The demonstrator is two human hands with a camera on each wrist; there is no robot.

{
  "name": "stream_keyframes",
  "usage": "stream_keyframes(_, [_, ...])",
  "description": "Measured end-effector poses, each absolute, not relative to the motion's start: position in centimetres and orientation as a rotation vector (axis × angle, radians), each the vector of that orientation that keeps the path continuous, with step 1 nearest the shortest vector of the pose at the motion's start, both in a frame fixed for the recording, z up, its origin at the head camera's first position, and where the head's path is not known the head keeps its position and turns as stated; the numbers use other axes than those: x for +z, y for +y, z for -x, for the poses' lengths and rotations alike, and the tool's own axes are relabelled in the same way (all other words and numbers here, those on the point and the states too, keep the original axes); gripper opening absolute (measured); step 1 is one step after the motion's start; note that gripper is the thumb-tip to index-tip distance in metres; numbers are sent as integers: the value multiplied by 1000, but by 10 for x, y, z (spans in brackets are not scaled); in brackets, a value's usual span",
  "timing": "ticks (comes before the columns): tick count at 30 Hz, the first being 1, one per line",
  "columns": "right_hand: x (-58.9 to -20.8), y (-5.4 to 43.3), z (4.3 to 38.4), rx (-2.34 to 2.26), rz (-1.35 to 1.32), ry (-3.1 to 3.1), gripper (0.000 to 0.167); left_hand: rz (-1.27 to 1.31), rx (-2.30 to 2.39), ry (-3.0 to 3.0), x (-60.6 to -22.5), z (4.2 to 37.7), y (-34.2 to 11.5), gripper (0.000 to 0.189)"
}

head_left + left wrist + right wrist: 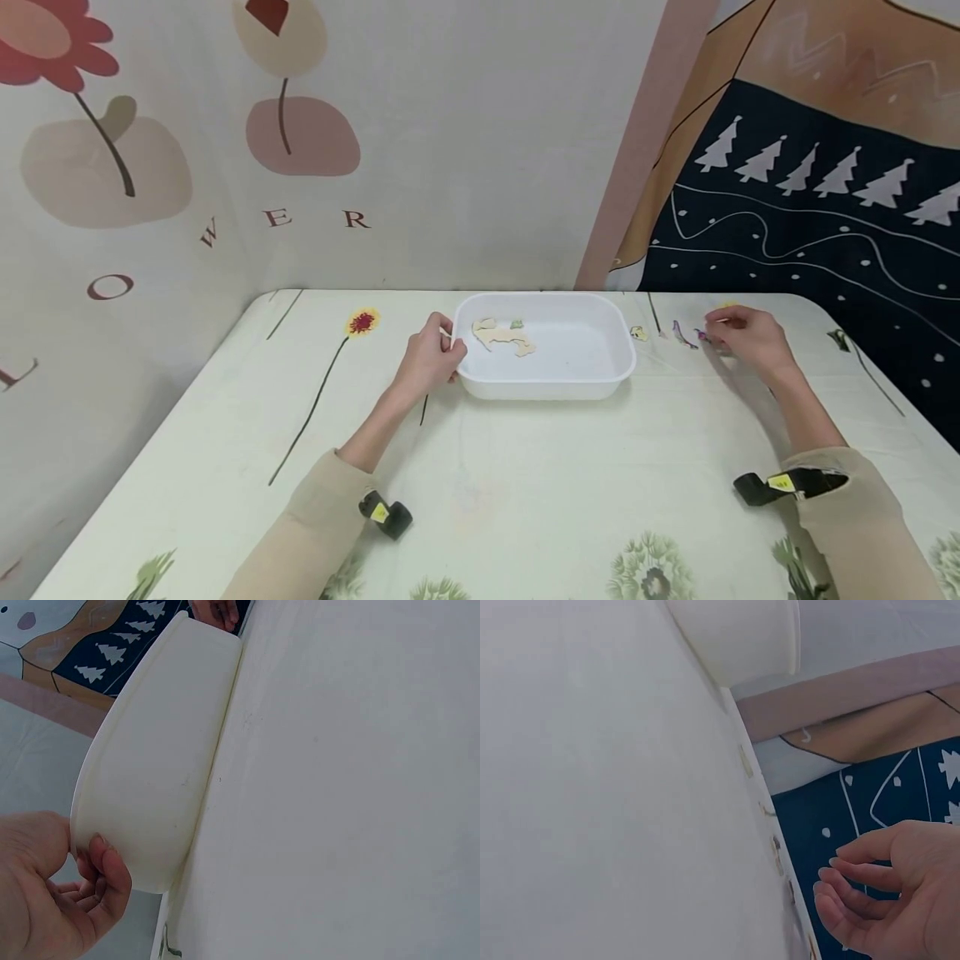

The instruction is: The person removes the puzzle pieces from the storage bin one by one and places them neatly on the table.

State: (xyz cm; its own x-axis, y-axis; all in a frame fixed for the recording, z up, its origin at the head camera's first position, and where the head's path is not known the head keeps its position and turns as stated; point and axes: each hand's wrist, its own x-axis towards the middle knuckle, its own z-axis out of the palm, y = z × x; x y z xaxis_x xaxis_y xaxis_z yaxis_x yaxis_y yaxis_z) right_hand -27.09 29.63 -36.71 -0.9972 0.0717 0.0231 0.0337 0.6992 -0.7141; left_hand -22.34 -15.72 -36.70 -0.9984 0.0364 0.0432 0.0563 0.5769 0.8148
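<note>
While the left hand (433, 354) pinches the left end of a white tray (581, 340), its thumb at the rim and its fingers curled against the outer wall, the right hand (750, 337) reaches down with loosely bent fingers. From the head, the right fingertips cover part of a purple scrap (702, 335), so contact is hard to judge there; the right wrist view shows the fingers bare, with small pieces on the cloth beside them. Next to that scrap lies a narrow purple strip (684, 335), and nearer the tray a yellowish piece (638, 333). Only the head view looks into the tray, which sits at the middle of the table's far edge: beige cut-outs (504, 335) and a green piece (517, 324) lie toward its left side, their exact outlines too small to make out. The left wrist view gives just the tray's outer wall, hiding the contents, with the right hand cut off at the top; the right wrist view catches only one end of it. Farther out come the flower-printed tablecloth (525, 475), a pale wall hanging (465, 150) and a dark fabric (810, 200) with white trees, cropped at the right.
</note>
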Motion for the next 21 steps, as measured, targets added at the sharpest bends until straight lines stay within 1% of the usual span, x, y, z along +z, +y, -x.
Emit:
stream_keyframes(11, [-351,268,264,1186,-139,-2761,37,84,-1433,-2767,-367,223,-157,31])
stream_keyframes(21, [-339,234,254,1213,-209,-2783,36,84,-1418,-2775,-366,223,-157,30])
